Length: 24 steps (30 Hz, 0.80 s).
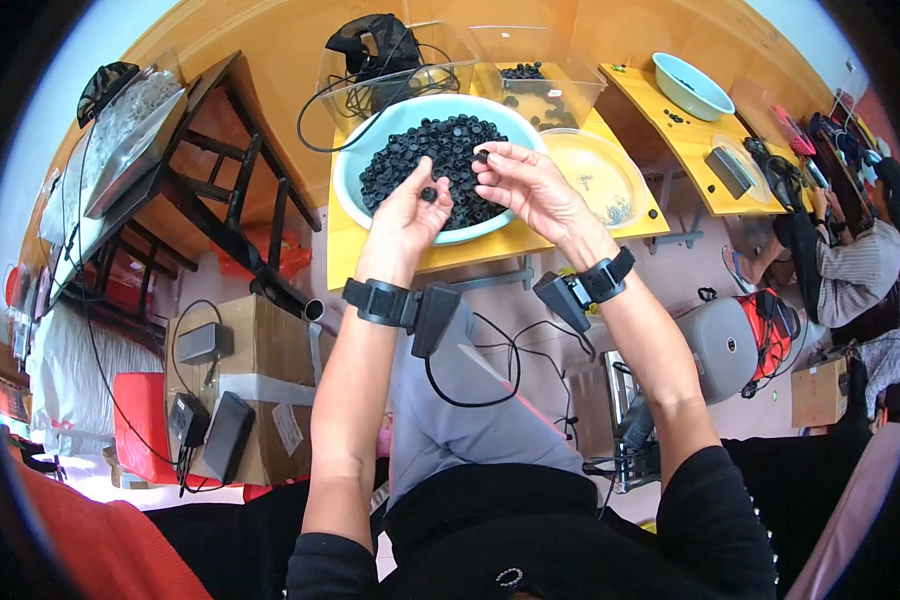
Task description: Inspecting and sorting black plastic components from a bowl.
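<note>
A light blue basin (515, 125) on the yellow table (345, 262) is heaped with small black round caps (410, 150). Both of my hands are above its near side, a short way apart. A black cap (429, 194) sits in the curled fingers of my left hand (405, 218), near the thumb. Between thumb and forefinger, my right hand (540, 195) pinches another black cap (482, 156) at the basin's right side. To the right of that hand is a shallow round transparent tray (570, 150) with small metal pins (618, 211) in it.
Behind the basin stand transparent bins, one with cables and black mesh (375, 50), one with black caps (522, 72). A second yellow table (660, 130) carries another blue basin (692, 88). A cardboard box (270, 350) stands at left; another person (860, 270) sits at right.
</note>
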Available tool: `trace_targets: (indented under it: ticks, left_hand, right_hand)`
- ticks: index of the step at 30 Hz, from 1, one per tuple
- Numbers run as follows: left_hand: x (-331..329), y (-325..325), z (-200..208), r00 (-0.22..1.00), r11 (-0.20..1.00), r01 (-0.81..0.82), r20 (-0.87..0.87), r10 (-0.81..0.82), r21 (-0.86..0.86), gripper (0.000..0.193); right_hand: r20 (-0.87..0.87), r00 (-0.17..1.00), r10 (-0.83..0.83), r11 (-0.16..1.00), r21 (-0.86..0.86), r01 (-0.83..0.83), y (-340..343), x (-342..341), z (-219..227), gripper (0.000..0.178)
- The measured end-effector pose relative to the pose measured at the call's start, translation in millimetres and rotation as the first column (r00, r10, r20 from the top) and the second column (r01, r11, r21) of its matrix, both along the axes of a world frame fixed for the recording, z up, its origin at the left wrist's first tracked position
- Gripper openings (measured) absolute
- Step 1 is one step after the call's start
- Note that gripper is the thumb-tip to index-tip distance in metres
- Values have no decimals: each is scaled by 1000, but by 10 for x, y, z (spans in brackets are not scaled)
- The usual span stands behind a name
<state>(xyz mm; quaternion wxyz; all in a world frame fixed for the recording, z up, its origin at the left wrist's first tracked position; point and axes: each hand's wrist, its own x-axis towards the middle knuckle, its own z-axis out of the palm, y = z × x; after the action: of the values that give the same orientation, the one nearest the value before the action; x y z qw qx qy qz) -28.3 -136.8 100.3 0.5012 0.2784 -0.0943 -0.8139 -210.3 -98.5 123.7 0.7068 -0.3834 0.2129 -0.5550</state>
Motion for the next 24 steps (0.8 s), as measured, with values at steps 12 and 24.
trace_targets:
  ticks: [12,24]
  left_hand:
    - [104,439,199,962,965,233,-115,-247,-123,42]
    - [46,1248,54,950,897,307,161,-268,-318,23]
  right_hand:
    - [179,978,105,992,48,-116,214,-27,-34,21]
    - [-563,594,-575,784,-587,203,1073,252,0,13]
